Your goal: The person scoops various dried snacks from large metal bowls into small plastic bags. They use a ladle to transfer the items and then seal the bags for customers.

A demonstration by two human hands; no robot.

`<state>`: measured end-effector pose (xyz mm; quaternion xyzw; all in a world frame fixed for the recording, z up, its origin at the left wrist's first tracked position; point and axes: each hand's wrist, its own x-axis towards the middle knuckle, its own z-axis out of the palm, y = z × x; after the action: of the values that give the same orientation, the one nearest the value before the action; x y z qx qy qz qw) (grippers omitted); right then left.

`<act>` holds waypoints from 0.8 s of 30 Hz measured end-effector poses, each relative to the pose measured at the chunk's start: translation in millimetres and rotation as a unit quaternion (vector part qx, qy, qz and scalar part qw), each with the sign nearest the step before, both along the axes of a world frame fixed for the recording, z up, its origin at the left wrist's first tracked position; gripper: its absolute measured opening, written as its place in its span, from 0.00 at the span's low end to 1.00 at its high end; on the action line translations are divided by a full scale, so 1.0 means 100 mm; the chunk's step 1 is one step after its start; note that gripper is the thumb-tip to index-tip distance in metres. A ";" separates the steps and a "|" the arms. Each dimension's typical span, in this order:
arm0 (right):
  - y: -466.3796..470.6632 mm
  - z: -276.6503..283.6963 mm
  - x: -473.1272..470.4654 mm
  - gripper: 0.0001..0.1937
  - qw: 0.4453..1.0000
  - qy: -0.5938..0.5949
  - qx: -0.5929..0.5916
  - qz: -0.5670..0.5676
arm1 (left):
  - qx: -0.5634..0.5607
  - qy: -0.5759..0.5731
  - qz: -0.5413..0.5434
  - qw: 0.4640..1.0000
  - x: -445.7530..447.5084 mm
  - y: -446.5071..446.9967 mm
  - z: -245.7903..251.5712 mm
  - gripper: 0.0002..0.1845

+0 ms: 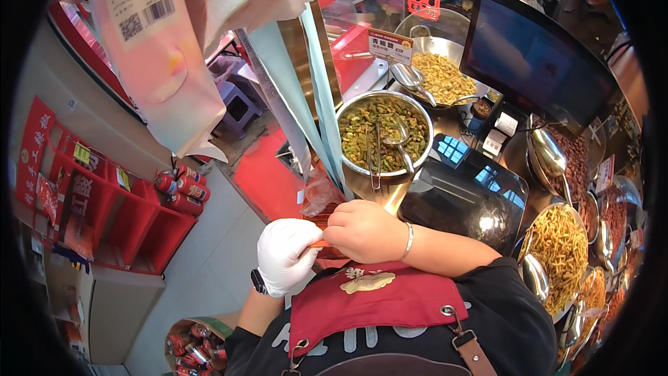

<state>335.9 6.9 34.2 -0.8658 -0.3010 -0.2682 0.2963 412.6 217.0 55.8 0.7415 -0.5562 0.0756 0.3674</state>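
Note:
My left hand (pixel 287 256), in a white glove with a dark watch at the wrist, is closed at chest height in front of my red apron (pixel 334 318). Right beside it, my bare right hand (pixel 362 231) has its fingers bent and a bracelet at the wrist. Both pinch a thin orange-red edge (pixel 319 244), seemingly part of a packet mostly hidden behind the fingers. Beyond the hands stands a steel pot (pixel 429 138) of chopped green pickled vegetables (pixel 360 138). Tongs (pixel 377 154) and a metal scoop (pixel 399 133) lie on that food.
Plastic bags (pixel 162 62) hang close at upper left. On the right are a black monitor (pixel 537 57), a glossy black device (pixel 464 193) and basins of food (pixel 558 256). A red rack (pixel 135 219), red fire extinguishers (pixel 185 190) and a carton (pixel 219 325) of jars stand left.

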 end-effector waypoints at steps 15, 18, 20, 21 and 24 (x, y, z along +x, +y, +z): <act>-1.53 0.71 -0.69 0.10 0.992 -0.022 0.085 -0.087 | 0.008 0.038 0.066 0.997 -0.26 -0.55 0.40 0.03; -1.81 0.76 -0.93 0.09 0.973 -0.044 0.091 -0.206 | 0.072 0.072 0.088 0.991 -0.15 -0.85 0.48 0.02; -1.97 0.80 -1.17 0.07 0.933 -0.074 0.130 -0.327 | 0.026 0.069 0.103 0.992 0.16 -0.84 0.30 0.07; -1.99 0.84 -1.32 0.07 0.908 -0.076 0.150 -0.383 | 0.001 0.070 0.104 0.992 0.32 -0.85 0.20 0.12; -1.94 0.89 -1.52 0.06 0.920 -0.055 0.065 -0.383 | -0.131 0.218 0.213 0.943 0.71 -1.03 -0.06 0.39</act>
<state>183.6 -187.5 122.8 -0.8776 0.0562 -0.4274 0.2098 483.8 114.3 49.8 0.7859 -0.2769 0.0605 0.5496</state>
